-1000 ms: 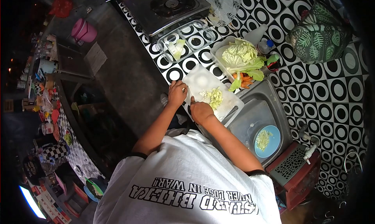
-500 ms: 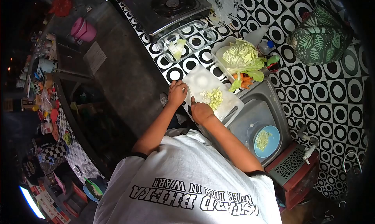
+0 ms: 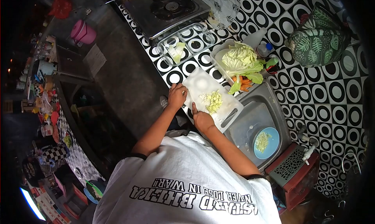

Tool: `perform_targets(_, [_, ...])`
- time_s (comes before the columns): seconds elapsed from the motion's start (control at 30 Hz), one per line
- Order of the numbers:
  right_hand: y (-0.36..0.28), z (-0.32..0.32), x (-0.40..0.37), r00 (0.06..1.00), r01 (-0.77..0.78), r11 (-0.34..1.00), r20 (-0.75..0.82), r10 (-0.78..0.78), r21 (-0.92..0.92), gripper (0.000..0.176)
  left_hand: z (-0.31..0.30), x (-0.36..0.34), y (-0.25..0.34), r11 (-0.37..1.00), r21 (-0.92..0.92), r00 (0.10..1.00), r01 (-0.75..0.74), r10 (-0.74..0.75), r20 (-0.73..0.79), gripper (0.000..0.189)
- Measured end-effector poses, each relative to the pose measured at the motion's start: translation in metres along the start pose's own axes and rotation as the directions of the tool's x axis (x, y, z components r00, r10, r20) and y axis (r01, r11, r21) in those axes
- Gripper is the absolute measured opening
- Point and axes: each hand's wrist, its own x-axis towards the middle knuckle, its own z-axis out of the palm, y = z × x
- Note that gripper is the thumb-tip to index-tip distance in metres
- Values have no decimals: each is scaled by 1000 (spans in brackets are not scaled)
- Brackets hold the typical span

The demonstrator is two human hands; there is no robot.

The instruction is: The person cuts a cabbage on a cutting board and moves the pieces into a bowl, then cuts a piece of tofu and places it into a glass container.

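A white cutting board point(image 3: 201, 83) lies on the black-and-white patterned counter, beside the sink point(image 3: 273, 93). A small heap of chopped cabbage point(image 3: 213, 100) sits on the board's middle. My left hand point(image 3: 177, 95) grips the board's left edge. Closed with the thumb raised, my right hand point(image 3: 203, 119) rests against the board's near edge and seems to grip it. No knife shows in either hand.
A tub holds a cabbage head point(image 3: 238, 58) and carrots point(image 3: 244, 84) behind the board. In the sink lies a blue plate point(image 3: 274, 135) with chopped vegetable. A glass dish point(image 3: 195, 32), a gas stove point(image 3: 168, 7) and a leaf-patterned bag point(image 3: 318, 36) stand further back.
The view has shifted slightly. Both hands stay at the board's edge, and the right hand has slid a little lower along it.
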Motion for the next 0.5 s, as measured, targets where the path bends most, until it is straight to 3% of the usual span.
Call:
perform_targets(0.2, [13,20,8,994,-8,998,-105,15,61,71,-1,1,-1,1000,-6,1000,20,-20,16,4])
perform_targets(0.27, [19,25,14,996,-12,999,-89,16,51,83,1,1,0,1000,-7,1000,13,-13,9,4])
perform_targets(0.5, [17,42,18,982,28,999,-183,-34,-35,74,-2,0,2,1000,-4,1000,6,-6,-13,4])
